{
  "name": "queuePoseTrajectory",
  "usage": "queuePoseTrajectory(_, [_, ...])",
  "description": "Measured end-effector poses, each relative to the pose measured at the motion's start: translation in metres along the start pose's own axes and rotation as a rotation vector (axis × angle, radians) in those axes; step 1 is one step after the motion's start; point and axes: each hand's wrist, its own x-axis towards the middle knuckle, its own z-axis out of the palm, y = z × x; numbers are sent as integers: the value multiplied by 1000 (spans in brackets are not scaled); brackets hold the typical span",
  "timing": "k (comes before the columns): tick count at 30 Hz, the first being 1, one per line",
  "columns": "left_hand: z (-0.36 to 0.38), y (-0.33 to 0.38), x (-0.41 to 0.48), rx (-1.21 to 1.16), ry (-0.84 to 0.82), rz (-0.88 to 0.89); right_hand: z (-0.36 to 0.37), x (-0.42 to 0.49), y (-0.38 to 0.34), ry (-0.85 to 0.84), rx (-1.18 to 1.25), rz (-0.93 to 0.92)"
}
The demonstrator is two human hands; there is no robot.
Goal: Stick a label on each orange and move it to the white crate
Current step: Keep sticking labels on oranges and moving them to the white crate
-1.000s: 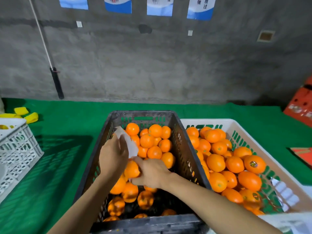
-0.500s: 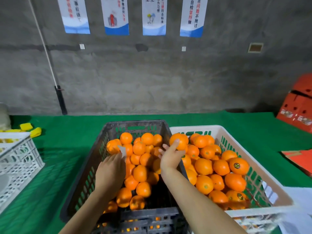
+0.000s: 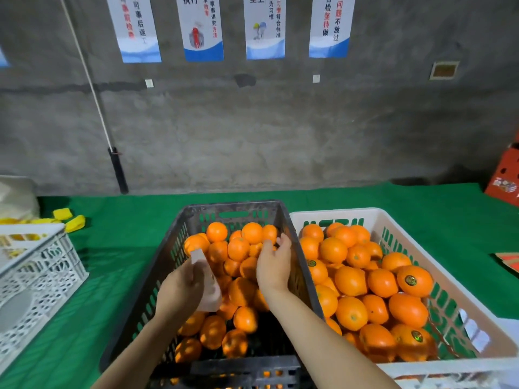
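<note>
Fingers [image 3: 194, 276] of the left hand [image 3: 179, 293] are curled round a label sheet [image 3: 210, 294] while the right hand [image 3: 273, 265] is held slack-fingered over oranges [image 3: 238, 248] in the dark crate [image 3: 233, 206], beside the white crate [image 3: 337, 213].

Lots cropped or covered here, fyi

The posters [image 3: 264, 26] lose their tops at the upper edge. The left crate [image 3: 42, 265] and red box [image 3: 504, 178] run off the sides, and the white crate [image 3: 334, 213] is cut at its near corner. The black crate [image 3: 233, 205] goes blurry along its near wall, and the arms cover some oranges [image 3: 238, 248] in it. The left hand [image 3: 179, 290] hides its fingertips behind the strip [image 3: 209, 293] it grips. The stickers [image 3: 410, 280] are too small to read.
</note>
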Motion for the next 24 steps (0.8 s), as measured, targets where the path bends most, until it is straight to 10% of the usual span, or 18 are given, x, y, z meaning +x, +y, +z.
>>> queuePoseTrajectory(7, [-4, -1, 4, -515, -86, -222, 16, -25, 19, -581, -664, -625])
queuePoseTrajectory(14, [-12, 7, 7, -861, -60, -492, 13, -24, 19, -654, -624, -439])
queuePoseTrajectory(18, [-20, 10, 5, -1045, -80, -619, 9, -30, 3, -715, -130, -123])
queuePoseTrajectory(24, [-19, 10, 5, -834, -27, -603, 8, -26, -5, -756, 204, 109])
